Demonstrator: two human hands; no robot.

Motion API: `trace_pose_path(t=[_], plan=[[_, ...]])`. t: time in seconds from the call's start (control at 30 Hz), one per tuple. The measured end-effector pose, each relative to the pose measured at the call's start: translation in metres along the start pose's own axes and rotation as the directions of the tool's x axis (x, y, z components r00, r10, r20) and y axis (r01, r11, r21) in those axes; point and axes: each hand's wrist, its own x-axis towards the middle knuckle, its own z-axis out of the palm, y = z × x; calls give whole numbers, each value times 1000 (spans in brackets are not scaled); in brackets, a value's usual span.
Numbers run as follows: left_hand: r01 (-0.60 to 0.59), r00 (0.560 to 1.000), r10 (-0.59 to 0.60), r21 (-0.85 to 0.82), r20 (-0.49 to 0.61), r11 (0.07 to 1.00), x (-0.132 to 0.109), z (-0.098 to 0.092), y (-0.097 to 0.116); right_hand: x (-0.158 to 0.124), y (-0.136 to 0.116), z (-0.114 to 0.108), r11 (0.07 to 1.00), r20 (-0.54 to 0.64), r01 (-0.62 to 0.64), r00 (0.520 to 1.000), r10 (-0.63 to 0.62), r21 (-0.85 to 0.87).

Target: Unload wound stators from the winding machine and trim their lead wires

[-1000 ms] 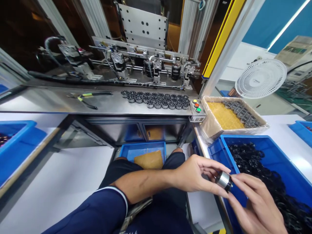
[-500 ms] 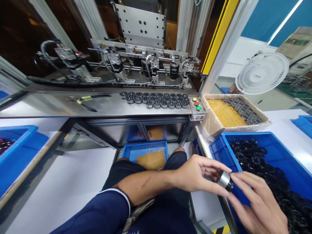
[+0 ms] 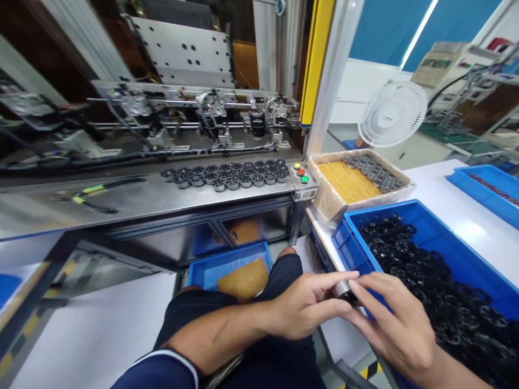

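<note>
Between both hands is a small silver metal cylinder with a black plastic end (image 3: pixel 343 289). My left hand (image 3: pixel 302 305) has thumb and fingers closed round its metal side. My right hand (image 3: pixel 395 313) pinches the black end with thumb and fingertips. The fingers hide much of the part. Just right of my hands stands a blue bin (image 3: pixel 440 227) heaped with black plastic rings (image 3: pixel 417 270). Similar black and silver parts (image 3: pixel 231 175) stand in rows on the metal ledge ahead.
A lined carton (image 3: pixel 330 208) holds more such parts beyond the bin. Pliers (image 3: pixel 95 197) lie on the ledge's left. A button box (image 3: pixel 302 183) sits at its right end, before the machine (image 3: pixel 214 111). A white fan (image 3: pixel 393 114) stands behind. A blue tray (image 3: pixel 198 273) lies low between the legs.
The view has turned to the right, so the surroundings shift left. Both hands stay together on the metal cylinder, which is now more covered by the fingers.
</note>
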Motion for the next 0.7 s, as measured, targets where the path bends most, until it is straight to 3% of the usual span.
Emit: trace_pose_path(t=[0.1,0.2,0.27,0.3,0.4,0.47,0.53,0.7], plan=[[-54,997,45,158,60,986,-2,1,10,5,1,1,984,-52,-143,987,149,108],[-139,988,109,337,105,931,1,-2,17,1,25,0,944,54,-277,961,272,178],[-178,984,167,473,66,863,7,-8,16,-11,61,-1,895,101,-434,900,424,107],[-164,983,182,505,14,848,11,-11,14,-20,84,-1,853,54,-520,853,519,29],[-8,981,79,375,-175,927,23,-20,7,-57,153,8,752,-73,-644,764,641,-139],[77,976,-26,226,-218,971,29,-22,3,-83,185,20,721,-30,-657,743,668,-220],[80,978,-32,226,-207,971,30,-22,2,-106,199,34,722,46,-632,742,669,-282],[-109,959,239,576,-155,810,22,-19,5,-128,197,50,758,96,-525,795,599,-387]])
